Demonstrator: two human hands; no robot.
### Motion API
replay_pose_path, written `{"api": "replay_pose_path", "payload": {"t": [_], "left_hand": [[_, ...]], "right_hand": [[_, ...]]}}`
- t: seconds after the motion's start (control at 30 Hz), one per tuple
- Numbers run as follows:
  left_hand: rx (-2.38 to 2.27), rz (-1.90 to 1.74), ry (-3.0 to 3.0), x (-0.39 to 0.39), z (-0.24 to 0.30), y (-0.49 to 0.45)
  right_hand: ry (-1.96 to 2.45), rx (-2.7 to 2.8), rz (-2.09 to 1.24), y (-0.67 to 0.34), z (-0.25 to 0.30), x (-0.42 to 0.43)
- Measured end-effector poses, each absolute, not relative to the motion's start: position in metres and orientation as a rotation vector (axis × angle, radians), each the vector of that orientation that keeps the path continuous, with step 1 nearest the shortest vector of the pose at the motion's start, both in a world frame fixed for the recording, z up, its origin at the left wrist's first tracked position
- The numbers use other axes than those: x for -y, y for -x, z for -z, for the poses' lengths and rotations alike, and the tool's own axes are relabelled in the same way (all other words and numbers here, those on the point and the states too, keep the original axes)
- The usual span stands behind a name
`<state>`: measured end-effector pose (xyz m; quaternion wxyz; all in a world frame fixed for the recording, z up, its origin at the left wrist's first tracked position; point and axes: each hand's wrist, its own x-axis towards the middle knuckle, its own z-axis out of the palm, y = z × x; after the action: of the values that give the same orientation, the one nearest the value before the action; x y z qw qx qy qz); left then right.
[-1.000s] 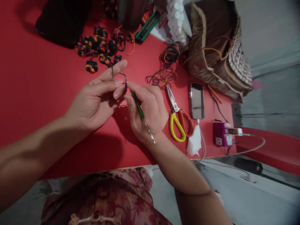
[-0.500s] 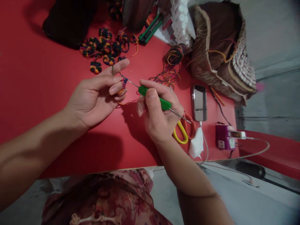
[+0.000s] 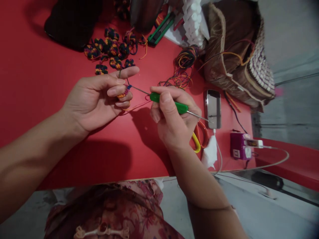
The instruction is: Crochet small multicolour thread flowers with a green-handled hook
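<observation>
Hook (image 3: 181, 107), clamped in the fingers of the right hand (image 3: 174, 122), is pointing lengthwise leftward from them to the crochet (image 3: 127, 90) the left hand (image 3: 92, 98) is pinching.

The fingers of the left hand (image 3: 96, 99) cover part of the crochet piece (image 3: 122, 95), and the tip of the hook (image 3: 183, 108) is too small there to tell whether it sits in a loop. The right hand (image 3: 175, 116) hides part of the hook's grip and the blades of the scissors (image 3: 204, 134), leaving only some of their handles in sight. The top edge cuts off the black object (image 3: 72, 26) and the bag (image 3: 219, 43), whose dark inside cannot be made out.
</observation>
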<state>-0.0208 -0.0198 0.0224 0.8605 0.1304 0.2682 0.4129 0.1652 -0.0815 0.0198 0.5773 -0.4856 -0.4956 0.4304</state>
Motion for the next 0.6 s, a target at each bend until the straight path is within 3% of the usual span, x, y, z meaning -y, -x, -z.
{"api": "replay_pose_path", "payload": {"t": [0.6], "left_hand": [[-0.562, -0.658, -0.296, 0.015, -0.023, 0.026]], "right_hand": [[1.043, 1.099, -1.119, -0.180, -0.021, 0.073]]}}
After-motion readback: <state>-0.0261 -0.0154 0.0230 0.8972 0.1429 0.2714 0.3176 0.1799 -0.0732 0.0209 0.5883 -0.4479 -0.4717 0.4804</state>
